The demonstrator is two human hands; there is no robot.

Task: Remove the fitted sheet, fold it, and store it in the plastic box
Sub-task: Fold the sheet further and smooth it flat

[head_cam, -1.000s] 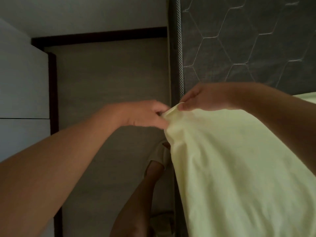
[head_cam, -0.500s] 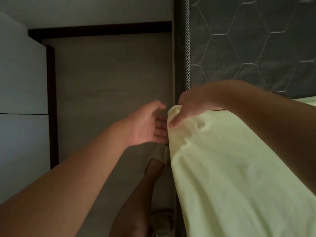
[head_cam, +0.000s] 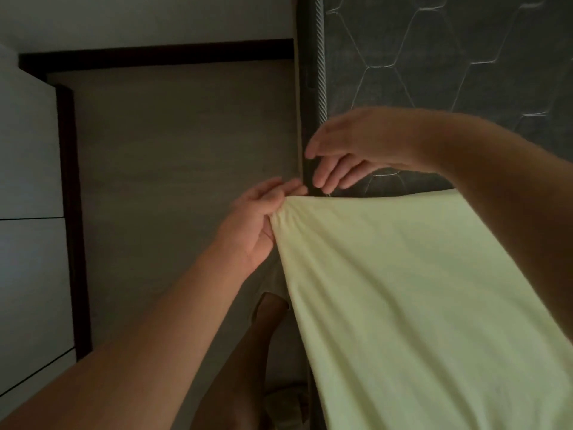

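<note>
Room: grey wood-grain floor (head_cam: 186, 150) is filling the left-centre of the view, with a dark skirting strip (head_cam: 155, 52) running along its far edge and down its left side.
Furniture: one white cabinet (head_cam: 28, 150) is standing at the left edge, and two thin dark seams are crossing its front.
Bed: one dark grey mattress (head_cam: 465, 57) with pale hexagon quilting is lying along the right, its corded edge (head_cam: 321, 72) bordering the floor.
Sheets, counted: one pale yellow-green fitted sheet (head_cam: 418, 290) is covering the near part of the mattress and spreading from its left edge to the lower right corner of the view, while the far part of the mattress is showing bare.
Sheet corner: it is bunching into gathers right at the mattress's left edge, pulled up into a hand.
Hands, counted: two, both bare-armed.
Left hand (head_cam: 260, 225): it is reaching in from the lower left, palm turned up, and its fingers (head_cam: 291, 189) are curling round the gathered corner and grasping it.
Right hand (head_cam: 350, 147): it is hovering just above the corner over the mattress edge, and its fingers (head_cam: 328, 175) are hanging released, straight and slightly spread, apart from the cloth.
Right forearm: it is crossing above the sheet from the right edge.
Below: one bare leg (head_cam: 248, 352) is showing between the left arm and the hanging sheet.
Light: it is looking dim throughout.
</note>
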